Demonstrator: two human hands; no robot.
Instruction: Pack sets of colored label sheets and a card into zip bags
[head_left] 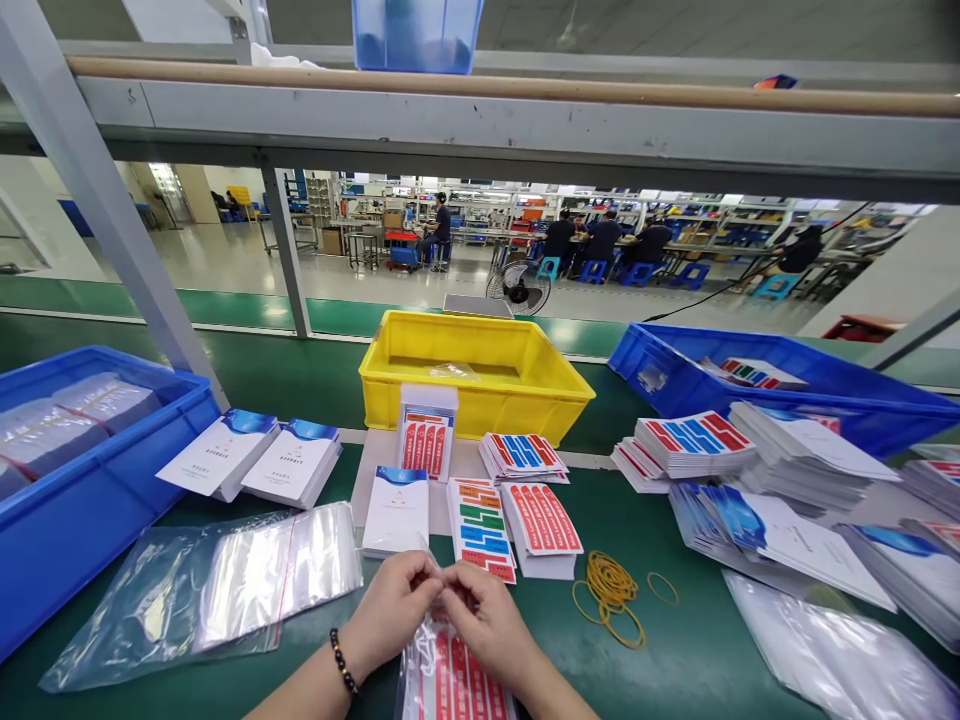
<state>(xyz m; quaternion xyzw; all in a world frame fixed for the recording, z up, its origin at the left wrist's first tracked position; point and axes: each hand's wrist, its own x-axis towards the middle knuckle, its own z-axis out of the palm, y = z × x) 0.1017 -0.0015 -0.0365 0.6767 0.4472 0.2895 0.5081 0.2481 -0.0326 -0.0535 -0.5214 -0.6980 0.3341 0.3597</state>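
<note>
My left hand (396,607), with a beaded bracelet at the wrist, and my right hand (486,612) meet at the near middle of the table. Both pinch the upper edge of a transparent plastic bag (459,675) that holds a red-and-white label sheet. Just beyond my fingers stands a stack of white booklets (397,510) with blue tops. Beside it lie multicoloured label sheets (482,530) and a pile of red-striped label sheets (541,530). Behind them, more red labels sit in a white holder (427,430).
A yellow bin (480,400) stands at the back, between a blue bin (105,460) on the left and another blue bin (780,375). Empty plastic bags (277,570) lie left, rubber bands (609,590) right. Booklet stacks (810,450) fill the right side. A shelf beam (480,120) crosses overhead.
</note>
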